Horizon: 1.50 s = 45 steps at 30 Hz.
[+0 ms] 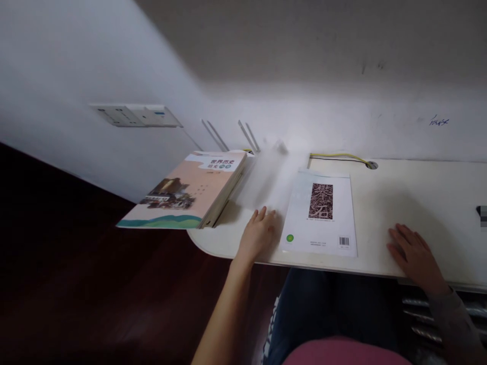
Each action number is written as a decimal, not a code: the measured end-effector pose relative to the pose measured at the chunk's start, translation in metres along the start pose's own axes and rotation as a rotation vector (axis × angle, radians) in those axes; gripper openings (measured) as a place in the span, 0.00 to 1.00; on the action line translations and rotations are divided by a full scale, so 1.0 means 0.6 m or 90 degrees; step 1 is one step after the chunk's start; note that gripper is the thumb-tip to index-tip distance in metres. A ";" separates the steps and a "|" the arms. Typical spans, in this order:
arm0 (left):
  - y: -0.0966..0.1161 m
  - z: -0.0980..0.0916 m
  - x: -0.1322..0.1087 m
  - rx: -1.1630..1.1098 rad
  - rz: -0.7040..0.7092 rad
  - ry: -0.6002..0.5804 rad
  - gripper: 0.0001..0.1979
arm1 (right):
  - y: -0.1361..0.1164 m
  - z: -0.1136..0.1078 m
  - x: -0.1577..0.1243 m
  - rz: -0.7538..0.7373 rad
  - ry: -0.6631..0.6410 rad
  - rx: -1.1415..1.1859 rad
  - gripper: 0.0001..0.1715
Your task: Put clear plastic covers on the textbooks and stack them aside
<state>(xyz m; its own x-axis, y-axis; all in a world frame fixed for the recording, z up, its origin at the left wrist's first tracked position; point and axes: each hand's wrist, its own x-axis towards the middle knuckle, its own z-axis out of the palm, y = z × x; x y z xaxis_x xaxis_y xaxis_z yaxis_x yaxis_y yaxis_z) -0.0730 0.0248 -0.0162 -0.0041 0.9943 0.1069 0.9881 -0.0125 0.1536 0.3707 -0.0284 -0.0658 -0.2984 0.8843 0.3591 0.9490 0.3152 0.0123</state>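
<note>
My left hand [258, 234] rests on the cream desk [418, 197], fingers stretched forward and touching a motion-blurred white sheet or page [268, 177] that lies between two books. Left of that hand a stack of textbooks [186, 192] with a peach cover juts out past the desk's left edge. Just right of the hand a white booklet [321, 213] lies flat, showing a dark printed block, a green dot and a barcode. My right hand [413, 253] lies flat on the desk near the front edge, fingers spread, holding nothing.
A yellow cable [338, 156] runs along the back of the desk into a grommet hole [372, 165]. Thin antenna-like rods [247, 136] stand behind the books. A wall socket panel [137, 115] sits on the left wall. My lap is below the desk edge.
</note>
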 end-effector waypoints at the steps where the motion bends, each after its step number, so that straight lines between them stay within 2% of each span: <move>1: -0.004 -0.008 -0.007 0.008 -0.005 0.008 0.24 | -0.001 -0.002 0.000 0.001 0.000 0.001 0.24; 2: -0.003 -0.016 -0.016 0.019 -0.015 0.034 0.23 | -0.003 -0.005 0.001 0.006 0.003 0.000 0.24; 4: 0.016 -0.027 -0.039 0.015 -0.025 0.139 0.22 | -0.020 -0.014 0.008 0.018 0.018 -0.004 0.24; 6: 0.055 -0.024 -0.065 -0.037 0.053 0.229 0.22 | -0.053 -0.025 0.023 0.010 0.035 0.003 0.24; 7: 0.080 -0.017 -0.077 -0.073 0.125 0.237 0.22 | -0.076 -0.031 0.033 -0.011 0.036 0.017 0.23; 8: 0.105 -0.007 -0.087 -0.106 0.215 0.215 0.23 | -0.100 -0.035 0.044 -0.041 0.032 0.037 0.23; 9: 0.129 0.006 -0.094 -0.131 0.292 0.173 0.23 | -0.125 -0.038 0.056 -0.078 0.019 0.061 0.23; 10: 0.149 0.021 -0.098 -0.140 0.323 0.137 0.23 | -0.150 -0.039 0.067 -0.111 0.003 0.083 0.23; 12: 0.172 0.048 -0.095 -0.128 0.291 0.103 0.24 | -0.189 -0.037 0.083 -0.141 -0.012 0.106 0.24; 15: 0.163 0.072 -0.078 -0.075 0.144 0.128 0.31 | -0.217 -0.026 0.089 -0.146 -0.028 0.108 0.24; 18: 0.137 0.075 -0.071 -0.017 0.042 0.157 0.36 | -0.218 -0.016 0.083 -0.140 -0.036 0.098 0.25; 21: 0.128 0.071 -0.079 0.021 0.001 0.164 0.36 | -0.214 -0.012 0.078 -0.138 -0.033 0.093 0.26; 33: 0.139 0.067 -0.089 0.000 0.012 0.205 0.32 | -0.213 -0.012 0.079 -0.142 -0.044 0.114 0.26; 36: 0.138 0.058 -0.089 -0.025 0.041 0.235 0.25 | -0.213 -0.011 0.079 -0.138 -0.044 0.123 0.26; 38: 0.138 0.050 -0.090 -0.074 0.095 0.257 0.20 | -0.214 -0.011 0.080 -0.136 -0.045 0.133 0.26; 41: 0.150 0.036 -0.091 -0.192 0.178 0.252 0.26 | -0.215 -0.015 0.081 -0.121 -0.040 0.181 0.24; 45: 0.200 0.023 -0.099 -0.310 0.253 0.236 0.33 | -0.216 -0.035 0.087 -0.040 0.011 0.378 0.20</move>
<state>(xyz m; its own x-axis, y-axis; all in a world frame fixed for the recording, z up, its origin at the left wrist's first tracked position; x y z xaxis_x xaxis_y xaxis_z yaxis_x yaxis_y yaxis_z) 0.0479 -0.0344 -0.0176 0.2036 0.8049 0.5573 0.7456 -0.4964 0.4446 0.2342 -0.0304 -0.0291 -0.3452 0.8537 0.3900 0.7084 0.5095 -0.4884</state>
